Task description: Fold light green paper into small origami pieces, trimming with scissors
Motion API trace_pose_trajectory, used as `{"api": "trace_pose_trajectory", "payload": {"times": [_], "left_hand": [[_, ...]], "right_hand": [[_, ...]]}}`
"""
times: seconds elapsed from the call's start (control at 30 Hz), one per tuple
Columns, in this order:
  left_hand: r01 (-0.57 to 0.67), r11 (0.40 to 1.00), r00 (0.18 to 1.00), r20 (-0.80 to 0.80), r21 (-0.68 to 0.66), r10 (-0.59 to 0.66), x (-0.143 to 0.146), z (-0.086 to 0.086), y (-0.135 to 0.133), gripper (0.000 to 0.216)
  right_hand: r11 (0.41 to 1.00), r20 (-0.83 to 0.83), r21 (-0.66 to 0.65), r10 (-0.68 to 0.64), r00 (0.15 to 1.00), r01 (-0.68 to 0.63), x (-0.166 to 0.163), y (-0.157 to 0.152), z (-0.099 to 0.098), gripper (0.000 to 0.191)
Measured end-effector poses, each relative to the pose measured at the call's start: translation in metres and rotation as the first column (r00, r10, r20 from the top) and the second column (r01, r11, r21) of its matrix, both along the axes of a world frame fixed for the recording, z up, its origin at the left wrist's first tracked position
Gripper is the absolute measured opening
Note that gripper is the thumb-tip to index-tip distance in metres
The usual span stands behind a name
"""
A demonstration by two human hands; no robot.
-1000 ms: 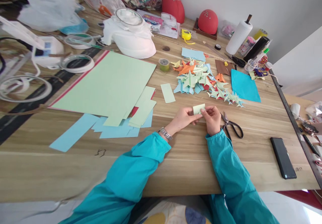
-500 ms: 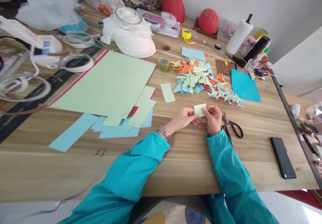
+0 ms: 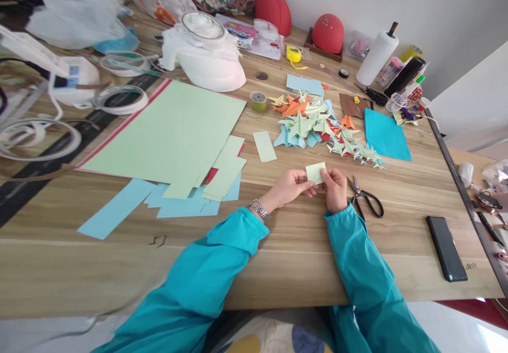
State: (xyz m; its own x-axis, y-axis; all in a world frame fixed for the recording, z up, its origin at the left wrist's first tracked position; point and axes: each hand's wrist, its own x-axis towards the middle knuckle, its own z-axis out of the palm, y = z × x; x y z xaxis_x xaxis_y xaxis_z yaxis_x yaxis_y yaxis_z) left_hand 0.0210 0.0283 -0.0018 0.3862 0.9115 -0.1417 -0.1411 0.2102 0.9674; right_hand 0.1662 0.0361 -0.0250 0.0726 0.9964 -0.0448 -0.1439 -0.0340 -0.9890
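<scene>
A small pale green piece of paper (image 3: 315, 171) is held between both hands above the table. My left hand (image 3: 292, 186) pinches its lower left side, thumb in front. On its right side my right hand (image 3: 334, 188) grips it, the thumb pressed on the paper's face. Black-handled scissors (image 3: 367, 198) lie just right of my right wrist, blades slightly apart. Behind the hands is a pile of folded paper stars (image 3: 301, 124) in green, blue, orange and red. A pale green paper strip (image 3: 264, 146) lies alone to the left of the pile.
Large green sheets (image 3: 170, 130) and blue paper strips (image 3: 115, 207) cover the left of the table. A phone (image 3: 446, 248) lies near the right edge. Further back are a thread spool (image 3: 259, 100), a turquoise sheet (image 3: 387, 134), a yellow tape measure (image 3: 293, 53) and a white wrapped bundle (image 3: 206, 56).
The fingers of my right hand have shifted slightly on the green paper, and its face now shows a faint crease or shadow. Everything else stays as it was.
</scene>
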Motion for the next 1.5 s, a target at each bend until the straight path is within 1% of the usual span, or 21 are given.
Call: {"api": "trace_pose_trajectory", "payload": {"times": [0.13, 0.2, 0.33, 0.47, 0.7, 0.77, 0.97, 1.1, 1.2, 1.3, 1.4, 1.5], "left_hand": [[0.027, 1.0, 0.999, 0.027, 0.008, -0.027, 0.0, 0.002, -0.001, 0.016], [0.036, 0.999, 0.999, 0.032, 0.007, -0.036, 0.0, 0.003, -0.001, 0.015], [0.05, 0.999, 0.998, 0.041, -0.002, -0.05, -0.001, 0.004, 0.0, 0.016], [0.047, 0.999, 0.996, 0.072, -0.027, -0.045, -0.001, 0.004, -0.001, 0.015], [0.058, 0.992, 0.98, 0.198, -0.108, -0.036, -0.001, -0.002, -0.001, 0.014], [0.059, 0.99, 0.977, 0.212, -0.127, -0.031, -0.001, -0.004, -0.001, 0.015], [0.019, 0.992, 0.988, 0.158, -0.122, 0.0, 0.001, -0.005, -0.001, 0.025], [-0.001, 0.998, 0.996, 0.084, -0.066, 0.007, 0.001, -0.004, -0.001, 0.025], [-0.008, 0.999, 0.999, 0.047, -0.049, 0.01, 0.001, -0.004, -0.001, 0.025], [-0.006, 0.998, 0.999, 0.041, -0.062, 0.009, 0.001, -0.005, -0.001, 0.025], [-0.004, 0.998, 1.0, 0.03, -0.07, 0.006, 0.001, -0.005, -0.001, 0.024], [0.009, 0.997, 1.0, 0.024, -0.075, -0.007, 0.001, -0.004, -0.001, 0.023]], "right_hand": [[0.999, -0.021, -0.052, 0.002, 1.0, -0.003, 0.0, -0.001, -0.001, 0.033], [0.998, -0.021, -0.058, -0.006, 1.0, 0.005, 0.0, -0.001, -0.001, 0.034], [0.999, -0.018, -0.034, -0.02, 1.0, 0.019, -0.002, -0.002, 0.001, 0.034], [0.999, 0.019, 0.01, -0.036, 0.999, 0.036, -0.002, -0.002, 0.002, 0.034], [0.998, 0.027, 0.021, -0.052, 0.998, 0.052, 0.002, 0.0, -0.005, 0.033], [0.998, 0.029, 0.039, -0.05, 0.998, 0.049, 0.001, 0.0, -0.005, 0.033], [0.997, 0.026, 0.066, -0.042, 0.999, 0.04, 0.001, -0.001, -0.002, 0.033], [0.995, 0.049, 0.085, -0.047, 0.998, 0.043, -0.001, -0.002, 0.002, 0.033], [0.988, 0.055, 0.139, -0.071, 0.996, 0.063, -0.005, -0.004, 0.008, 0.028], [0.981, 0.083, 0.185, -0.068, 0.994, 0.052, -0.006, -0.005, 0.011, 0.029], [0.984, 0.165, 0.174, -0.064, 0.984, 0.035, -0.006, -0.005, 0.009, 0.026], [0.987, 0.186, 0.152, -0.069, 0.98, 0.041, -0.004, -0.004, 0.007, 0.029]]}}
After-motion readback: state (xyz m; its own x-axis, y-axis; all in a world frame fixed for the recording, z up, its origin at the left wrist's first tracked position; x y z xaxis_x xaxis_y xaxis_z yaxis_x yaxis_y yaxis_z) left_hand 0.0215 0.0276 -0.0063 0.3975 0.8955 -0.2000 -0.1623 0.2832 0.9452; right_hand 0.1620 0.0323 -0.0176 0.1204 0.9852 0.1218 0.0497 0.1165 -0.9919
